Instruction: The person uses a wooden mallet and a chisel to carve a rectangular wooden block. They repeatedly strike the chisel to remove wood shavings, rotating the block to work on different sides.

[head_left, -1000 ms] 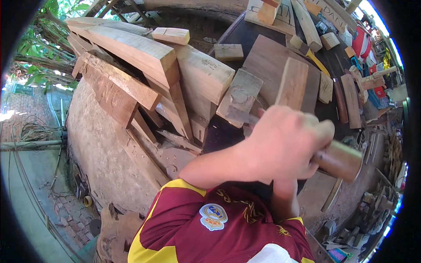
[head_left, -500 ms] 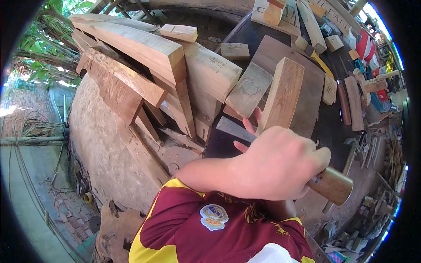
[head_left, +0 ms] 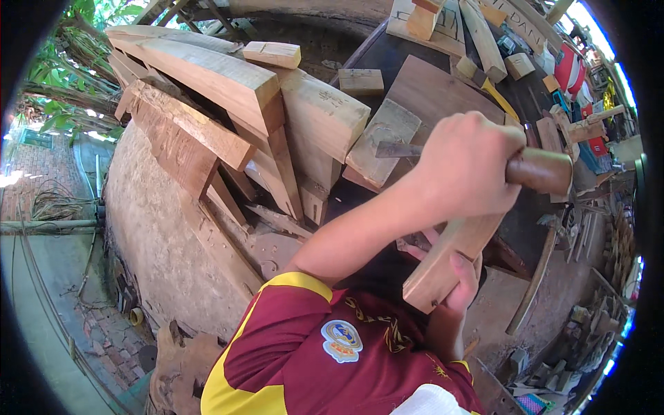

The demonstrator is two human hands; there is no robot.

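My left hand (head_left: 474, 162) is closed round the brown wooden handle of a chisel (head_left: 543, 171). Its tapered metal blade points left, over a worn square wood block (head_left: 387, 142) on the dark bench. Beneath that fist, a long squared piece of wood (head_left: 449, 266) slants up and to the right, its near end close to my shirt. My right hand (head_left: 462, 282) grips this piece from below, thumb on its right side and fingertips showing on its left. The left forearm crosses in front, and the fist hides the middle of the piece.
Large cut timbers (head_left: 200, 69) are stacked at the left on a concrete surface (head_left: 145, 180). On the dark bench lie a brown board (head_left: 443, 86), a small wood block (head_left: 361, 81) and a yellow-handled tool (head_left: 499, 100). Tools and scraps crowd the right side.
My left hand has risen with the chisel, whose blade now shows. The squared wood has come nearer my body, its near end and my right hand's thumb now in sight.
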